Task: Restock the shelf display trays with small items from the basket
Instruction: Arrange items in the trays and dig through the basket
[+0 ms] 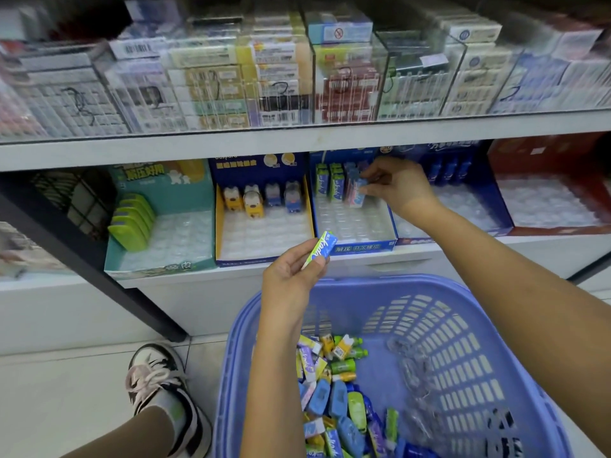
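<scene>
My left hand [291,272] pinches a small green-and-blue box [322,247] just above the rim of the blue basket [463,292]. My right hand [396,185] reaches into the blue display tray [357,223] on the lower shelf and pinches a small pink-and-blue box [358,193] standing at the tray's back. Green-and-blue boxes [327,183] stand to its left in the same tray. The basket holds several small loose boxes and bottles [337,391].
A yellow-and-blue tray [264,233] with small animal figures stands left of the blue one, a teal tray [158,239] with green items further left. Another blue tray [463,206] and a red tray [549,206] lie right. A glass case of packets sits above. My shoe [158,381] is beside the basket.
</scene>
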`<action>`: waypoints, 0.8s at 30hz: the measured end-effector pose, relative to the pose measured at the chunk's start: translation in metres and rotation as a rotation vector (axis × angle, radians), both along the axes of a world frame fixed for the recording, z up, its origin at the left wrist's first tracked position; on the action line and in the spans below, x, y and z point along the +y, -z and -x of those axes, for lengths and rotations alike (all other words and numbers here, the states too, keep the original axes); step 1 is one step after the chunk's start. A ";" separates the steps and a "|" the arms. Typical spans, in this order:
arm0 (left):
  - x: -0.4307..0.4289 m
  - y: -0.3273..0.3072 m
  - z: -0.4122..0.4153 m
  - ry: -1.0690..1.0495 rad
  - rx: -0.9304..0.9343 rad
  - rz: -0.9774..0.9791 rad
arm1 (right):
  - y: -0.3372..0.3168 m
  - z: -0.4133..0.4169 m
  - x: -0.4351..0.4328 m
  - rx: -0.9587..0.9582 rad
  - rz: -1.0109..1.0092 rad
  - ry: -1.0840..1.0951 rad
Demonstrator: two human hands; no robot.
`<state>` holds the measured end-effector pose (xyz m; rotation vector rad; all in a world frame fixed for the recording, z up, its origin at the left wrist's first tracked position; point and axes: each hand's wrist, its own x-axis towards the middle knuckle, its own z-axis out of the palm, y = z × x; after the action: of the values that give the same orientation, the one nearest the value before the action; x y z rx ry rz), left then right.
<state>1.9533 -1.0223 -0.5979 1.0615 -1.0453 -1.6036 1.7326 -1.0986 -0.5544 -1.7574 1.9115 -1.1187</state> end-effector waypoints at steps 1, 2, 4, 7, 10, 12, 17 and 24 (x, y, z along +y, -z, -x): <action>0.000 0.001 0.001 -0.003 -0.008 -0.003 | 0.000 0.000 -0.002 0.019 -0.015 -0.006; 0.000 0.002 0.003 -0.008 -0.020 -0.005 | 0.001 -0.001 -0.004 0.051 -0.032 -0.004; 0.000 0.003 0.005 -0.026 -0.050 -0.003 | 0.003 -0.002 -0.004 0.126 -0.049 0.009; 0.000 0.003 0.008 -0.048 -0.055 0.000 | 0.006 -0.003 -0.001 0.190 0.012 -0.008; 0.001 0.002 0.009 -0.044 -0.021 -0.009 | 0.012 -0.006 0.005 0.112 0.075 0.006; 0.002 0.002 0.010 -0.046 0.011 -0.020 | 0.015 -0.004 0.005 0.052 0.056 0.030; 0.003 0.004 0.011 -0.061 0.032 -0.036 | 0.013 0.000 0.004 0.327 0.034 -0.030; 0.005 -0.001 0.021 -0.132 0.019 -0.013 | -0.019 -0.018 0.012 0.518 -0.102 -0.070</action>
<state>1.9323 -1.0175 -0.5972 1.0993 -0.9334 -1.5133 1.7503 -1.0868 -0.5356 -2.1890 2.1124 -0.5589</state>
